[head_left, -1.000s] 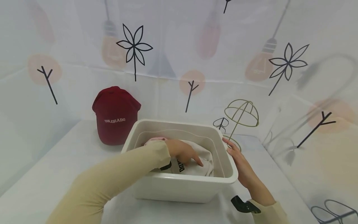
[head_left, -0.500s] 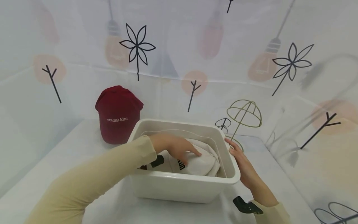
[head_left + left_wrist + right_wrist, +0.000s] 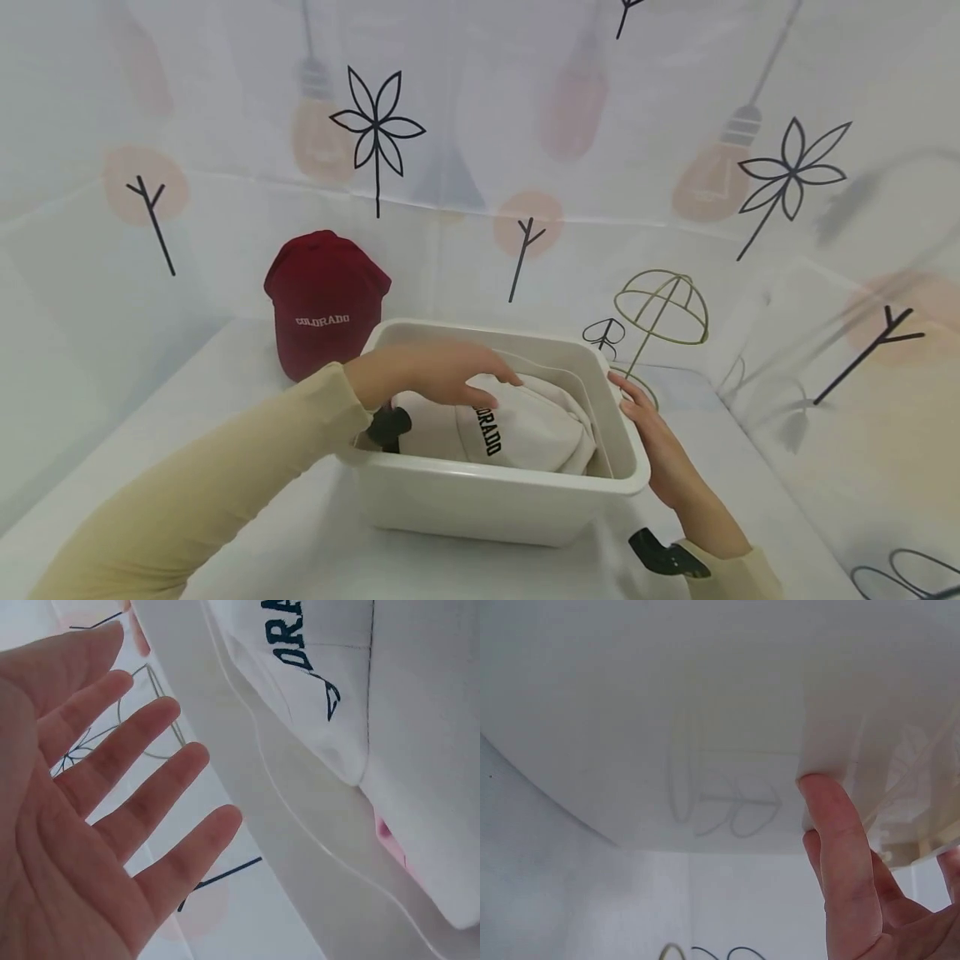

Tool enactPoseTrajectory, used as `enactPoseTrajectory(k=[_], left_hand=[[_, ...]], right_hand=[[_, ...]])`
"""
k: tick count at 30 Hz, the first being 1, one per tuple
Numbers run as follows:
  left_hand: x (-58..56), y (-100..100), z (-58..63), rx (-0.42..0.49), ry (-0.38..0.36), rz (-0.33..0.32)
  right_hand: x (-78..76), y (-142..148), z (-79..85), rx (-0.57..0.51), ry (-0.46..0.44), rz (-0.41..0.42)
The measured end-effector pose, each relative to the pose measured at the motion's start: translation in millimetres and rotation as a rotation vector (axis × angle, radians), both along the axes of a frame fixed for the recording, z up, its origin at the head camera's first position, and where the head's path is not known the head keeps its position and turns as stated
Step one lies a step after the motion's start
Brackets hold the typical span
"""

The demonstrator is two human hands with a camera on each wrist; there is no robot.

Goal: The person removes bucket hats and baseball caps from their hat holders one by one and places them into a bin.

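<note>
A white cap (image 3: 532, 425) with dark lettering lies inside a white plastic bin (image 3: 487, 500), its brim toward the left. My left hand (image 3: 427, 375) hovers over the cap and the bin's left part. Its fingers are spread and hold nothing, as the left wrist view shows of the hand (image 3: 97, 802). A bit of pink fabric (image 3: 390, 836) peeks out below the white cap. On the bin's right side, my right hand (image 3: 656, 442) rests its fingers against the outside by the rim. In the right wrist view, fingertips of that hand (image 3: 855, 877) touch the bin wall (image 3: 742, 712).
A dark red cap (image 3: 322, 308) with white lettering stands behind the bin at the left, against the back cloth. The white tabletop (image 3: 300, 533) and backdrop (image 3: 457, 258) carry printed flowers, bulbs and twigs. A black strap piece (image 3: 667, 557) sits at the right wrist.
My left hand has lifted off the white cap and drawn back left, its fingers opening out. More of the cap and its lettering shows. The right hand stays at the bin's side.
</note>
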State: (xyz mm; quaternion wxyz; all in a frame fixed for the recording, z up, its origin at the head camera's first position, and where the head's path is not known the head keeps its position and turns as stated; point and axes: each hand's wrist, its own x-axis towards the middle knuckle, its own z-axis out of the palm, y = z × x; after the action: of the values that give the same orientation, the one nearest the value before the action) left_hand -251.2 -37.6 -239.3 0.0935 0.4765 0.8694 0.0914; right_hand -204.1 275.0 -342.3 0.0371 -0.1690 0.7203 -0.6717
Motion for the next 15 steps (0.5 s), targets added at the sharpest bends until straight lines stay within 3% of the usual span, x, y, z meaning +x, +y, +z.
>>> enactPoseTrajectory(k=[7, 15], left_hand=[[3.9, -15, 1.8, 0.036, 0.103, -0.036], [12.9, -37, 11.7, 0.135, 0.096, 0.138]], right_hand=[[0.8, 1, 1.5, 0.015, 0.010, -0.019], [-0.6, -1, 0.2, 0.016, 0.001, -0.016]])
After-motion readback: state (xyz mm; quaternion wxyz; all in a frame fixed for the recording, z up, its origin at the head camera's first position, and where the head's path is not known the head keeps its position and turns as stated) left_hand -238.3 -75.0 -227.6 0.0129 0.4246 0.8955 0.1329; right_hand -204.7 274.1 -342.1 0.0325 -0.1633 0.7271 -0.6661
